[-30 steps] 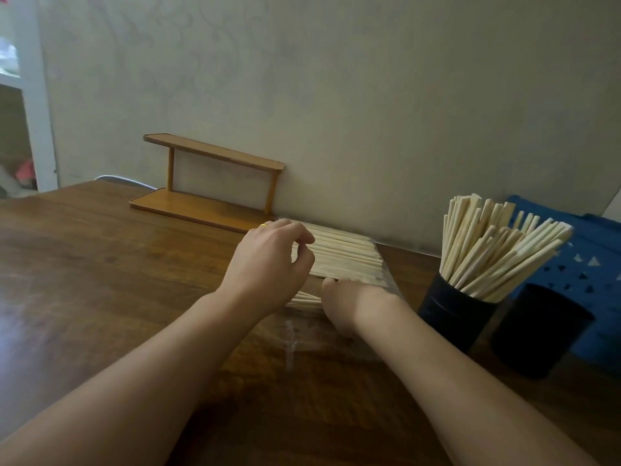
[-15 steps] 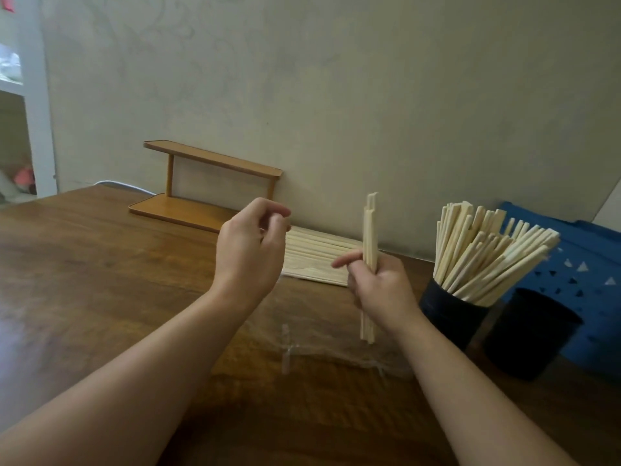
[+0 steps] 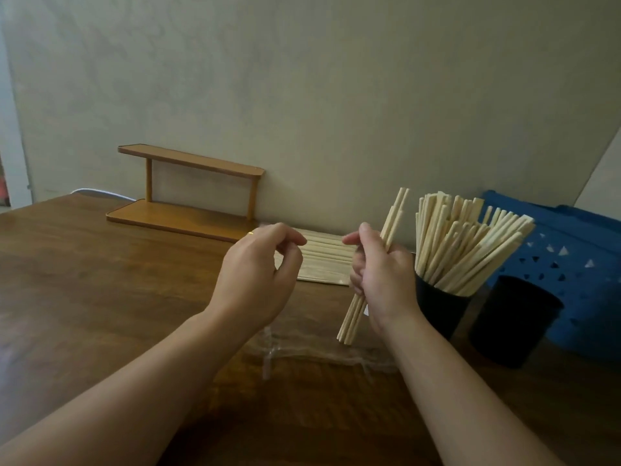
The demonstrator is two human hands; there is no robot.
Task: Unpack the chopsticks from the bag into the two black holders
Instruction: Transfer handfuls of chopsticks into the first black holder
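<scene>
Chopsticks (image 3: 391, 223) now tilted toward holder (image 3: 440, 304)

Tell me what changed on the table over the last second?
The right hand drew a few chopsticks from the pack and lifted them, tilted toward the full holder. The left hand let go and rose. Both holders stayed put.

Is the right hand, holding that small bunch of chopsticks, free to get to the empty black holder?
Probably yes. The right hand is beside the full holder; the empty holder stands further right, top open, nothing above it.
</scene>
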